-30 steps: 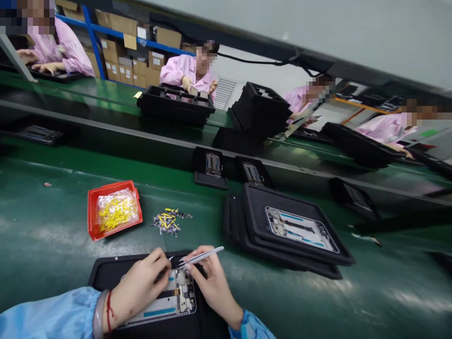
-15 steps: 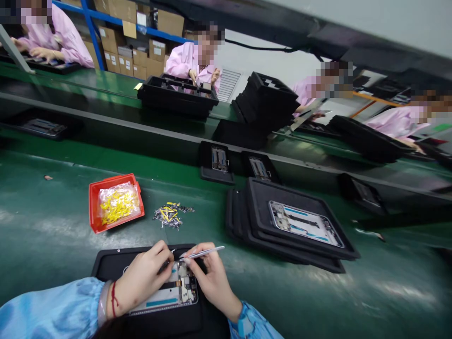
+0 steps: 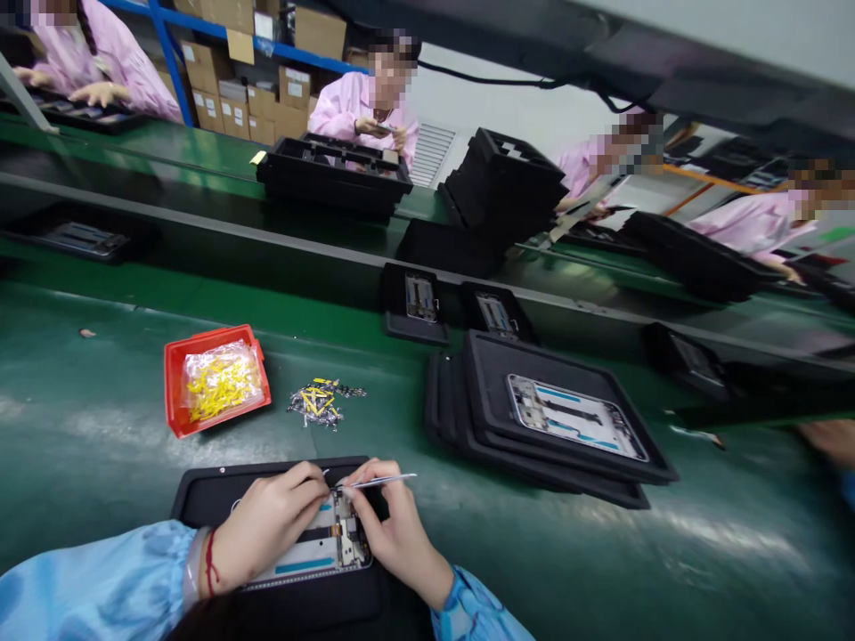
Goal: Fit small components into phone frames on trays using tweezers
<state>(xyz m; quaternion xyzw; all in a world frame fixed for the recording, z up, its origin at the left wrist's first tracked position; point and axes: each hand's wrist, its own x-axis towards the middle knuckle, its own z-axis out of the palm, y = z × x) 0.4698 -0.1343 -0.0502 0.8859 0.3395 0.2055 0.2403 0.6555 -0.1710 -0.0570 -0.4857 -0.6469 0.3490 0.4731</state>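
Left hand [image 3: 271,523]: curled over the phone frame [image 3: 307,550], fingertips bunched at its far edge, probably to steady it; whether they pinch anything, I cannot tell.
Right hand [image 3: 401,534]: gripping tweezers [image 3: 393,480] between thumb and fingers, just beside the left fingertips, likely for fine handling.
Phone frame: under the left hand, in a black tray [image 3: 207,499] that presumably guards it from the bench [image 3: 601,570].
Loose parts [image 3: 317,402]: beyond both hands, seemingly within easy reach.
Red bin [image 3: 175,389]: beyond the left hand, its walls perhaps keeping the bagged yellow pieces [image 3: 223,385] together.

Lt-blue slvs [image 3: 100,574], red L-wrist cord [image 3: 210,559]
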